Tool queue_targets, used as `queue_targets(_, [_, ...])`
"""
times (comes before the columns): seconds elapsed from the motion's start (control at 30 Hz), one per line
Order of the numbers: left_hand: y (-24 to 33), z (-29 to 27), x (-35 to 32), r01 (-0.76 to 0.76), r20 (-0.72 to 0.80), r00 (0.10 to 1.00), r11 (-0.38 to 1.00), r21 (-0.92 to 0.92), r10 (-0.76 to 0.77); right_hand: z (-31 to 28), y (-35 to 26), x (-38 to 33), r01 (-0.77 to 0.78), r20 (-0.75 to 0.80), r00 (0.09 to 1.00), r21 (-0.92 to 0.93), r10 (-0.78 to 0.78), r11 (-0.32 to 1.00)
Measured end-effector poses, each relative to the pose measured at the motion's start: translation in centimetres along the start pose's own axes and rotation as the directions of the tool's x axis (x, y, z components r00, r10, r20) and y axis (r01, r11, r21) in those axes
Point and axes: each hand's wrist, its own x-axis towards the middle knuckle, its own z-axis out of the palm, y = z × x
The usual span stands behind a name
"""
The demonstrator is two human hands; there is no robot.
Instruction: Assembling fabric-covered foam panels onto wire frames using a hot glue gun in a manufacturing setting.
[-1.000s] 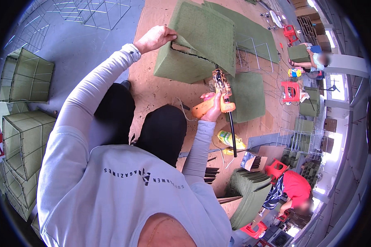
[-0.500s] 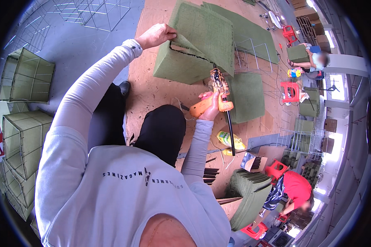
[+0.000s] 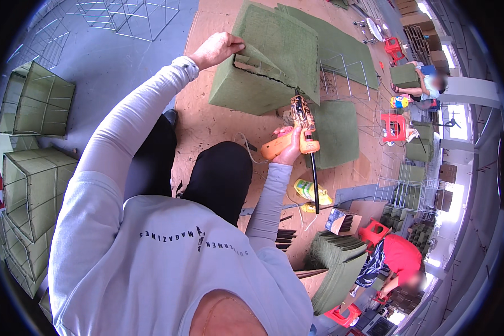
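Head view: left hand [image 3: 217, 49] pinches the green felt flap [image 3: 263, 59] on the box [image 3: 246, 89]; right hand [image 3: 293, 141], below it, grips an orange glue gun [image 3: 288, 143] pointed at the seam.

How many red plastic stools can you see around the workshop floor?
3 clearly: one red stool right of the green mat, one beside the person in red, one at the bottom. Another red thing at top right may be a fourth.

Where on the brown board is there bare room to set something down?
Bare brown board lies between the green felt box and the knee. Right of the glue gun it is crowded: felt sheet, wire frames, yellow packet.
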Motion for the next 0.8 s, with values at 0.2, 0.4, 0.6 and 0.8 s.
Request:
queue_targets(0.2, [-0.19,0.10,0.10,0.005,-0.017,1.000,1.000,0.004,-0.005,-0.09,-0.71,-0.07,0.007,-0.030,1.000,0.004,-0.007,1.000])
queue_targets(0.4, [0.14,0.13,0.11,0.004,-0.009,1.000,1.000,-0.003,-0.004,-0.78,-0.67,0.20,0.025,-0.032,0.999,-0.035,-0.026,0.999])
queue_targets(0.6, [0.07,0.18,0.18,0.004,-0.013,1.000,1.000,-0.018,-0.005,-0.70,-0.96,0.32,-0.002,-0.035,0.999,-0.019,0.001,1.000])
queue_targets(0.8, [0.31,0.30,0.20,0.005,-0.018,1.000,1.000,-0.022,-0.006,0.18,-1.11,-0.17,0.018,-0.034,0.999,-0.024,-0.019,1.000])
